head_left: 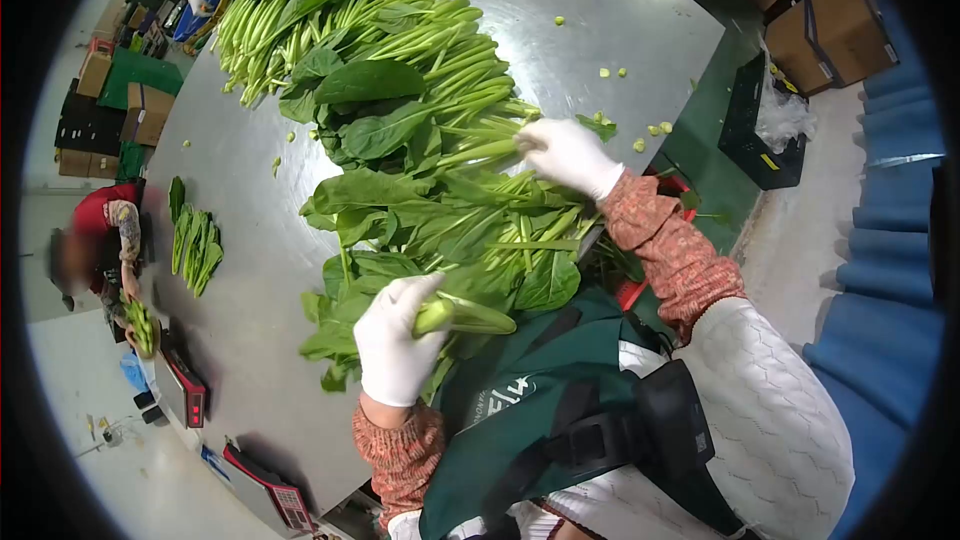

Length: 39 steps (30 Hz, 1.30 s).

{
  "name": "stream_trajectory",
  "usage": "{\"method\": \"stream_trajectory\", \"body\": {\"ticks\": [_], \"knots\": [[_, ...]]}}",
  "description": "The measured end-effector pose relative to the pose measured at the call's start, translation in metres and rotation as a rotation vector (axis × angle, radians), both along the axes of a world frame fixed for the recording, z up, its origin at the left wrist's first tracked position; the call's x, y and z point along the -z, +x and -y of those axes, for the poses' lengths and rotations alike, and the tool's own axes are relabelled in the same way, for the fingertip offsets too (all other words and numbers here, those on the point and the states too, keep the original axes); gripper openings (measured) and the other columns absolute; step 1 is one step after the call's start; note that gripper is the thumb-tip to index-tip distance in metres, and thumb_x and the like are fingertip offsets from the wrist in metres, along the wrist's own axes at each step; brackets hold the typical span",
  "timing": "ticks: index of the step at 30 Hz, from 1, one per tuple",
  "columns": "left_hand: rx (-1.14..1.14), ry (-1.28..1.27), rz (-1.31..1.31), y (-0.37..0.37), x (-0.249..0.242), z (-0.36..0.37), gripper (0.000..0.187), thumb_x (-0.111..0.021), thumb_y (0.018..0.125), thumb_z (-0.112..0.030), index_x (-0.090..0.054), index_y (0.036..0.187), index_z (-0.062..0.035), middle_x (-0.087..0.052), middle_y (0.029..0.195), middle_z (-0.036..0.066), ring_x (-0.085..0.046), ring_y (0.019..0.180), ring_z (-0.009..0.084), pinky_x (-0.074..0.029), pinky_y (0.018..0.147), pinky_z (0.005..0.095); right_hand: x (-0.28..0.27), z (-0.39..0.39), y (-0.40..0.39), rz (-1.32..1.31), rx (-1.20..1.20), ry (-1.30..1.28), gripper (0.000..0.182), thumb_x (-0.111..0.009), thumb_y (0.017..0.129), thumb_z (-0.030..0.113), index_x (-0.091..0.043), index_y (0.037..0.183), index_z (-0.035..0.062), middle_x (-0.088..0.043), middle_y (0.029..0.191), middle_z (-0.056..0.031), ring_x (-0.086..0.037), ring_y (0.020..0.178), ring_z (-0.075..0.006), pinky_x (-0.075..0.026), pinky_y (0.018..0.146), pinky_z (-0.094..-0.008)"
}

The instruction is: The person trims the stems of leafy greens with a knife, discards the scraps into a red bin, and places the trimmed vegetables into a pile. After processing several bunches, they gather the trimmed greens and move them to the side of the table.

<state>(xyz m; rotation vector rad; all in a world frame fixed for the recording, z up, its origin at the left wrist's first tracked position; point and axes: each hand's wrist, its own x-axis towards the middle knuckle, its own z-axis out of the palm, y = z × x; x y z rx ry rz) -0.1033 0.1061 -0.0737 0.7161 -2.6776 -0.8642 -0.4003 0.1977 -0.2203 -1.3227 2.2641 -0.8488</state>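
My left hand [400,338], in a white glove, is closed round the pale stem ends of some leafy greens [478,314] near the table's front edge. My right hand [568,155], also gloved in white, has its fingers pressed together at the stem ends of the large pile of greens [385,130]. The pile runs from the far edge of the metal table [270,340] towards my apron. Its broad dark leaves lie mostly to the left, its stems to the right.
A small bunch of greens [197,248] lies on the left of the table. Two red scales [185,385] stand along the left edge. A co-worker [105,225] holds greens there. Cut stem pieces [639,145], a black crate [745,125] and cardboard boxes [830,32] are at the right.
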Motion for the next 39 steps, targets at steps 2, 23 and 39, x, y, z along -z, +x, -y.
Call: {"method": "stream_trajectory", "body": {"ticks": [2,23,39], "knots": [[-0.042,-0.033,0.000,-0.001,0.001,0.002,0.026,-0.077,0.075,-0.001,-0.070,0.101,-0.0048,-0.069,0.091,0.012,-0.067,0.082,0.0264,-0.052,0.075,0.0328,0.000,-0.001,0.038,0.013,-0.221,0.020,0.034,-0.063,0.083,0.021,-0.068,0.114,0.0099,-0.070,0.103,-0.0130,-0.068,0.094,-0.0310,-0.055,0.079,-0.0413],[-0.456,0.083,-0.162,0.062,0.009,0.037,0.015,-0.069,0.084,0.005,-0.069,0.098,0.0009,-0.067,0.090,0.004,-0.060,0.082,0.0108,-0.049,0.078,0.0251,0.001,-0.007,0.035,-0.164,-0.217,0.301,0.031,-0.064,0.078,0.015,-0.070,0.108,0.0116,-0.070,0.108,-0.0116,-0.069,0.093,-0.0312,-0.055,0.077,-0.0408],[-0.477,0.087,-0.177,0.072,0.010,0.034,0.018,-0.070,0.083,0.006,-0.068,0.099,0.0009,-0.069,0.091,0.006,-0.063,0.082,0.0124,-0.050,0.079,0.0263,-0.004,0.011,0.042,-0.146,-0.147,-0.084,0.021,-0.069,0.081,0.020,-0.065,0.098,0.0077,-0.064,0.093,-0.0118,-0.065,0.087,-0.0340,-0.053,0.073,-0.0432]]}}
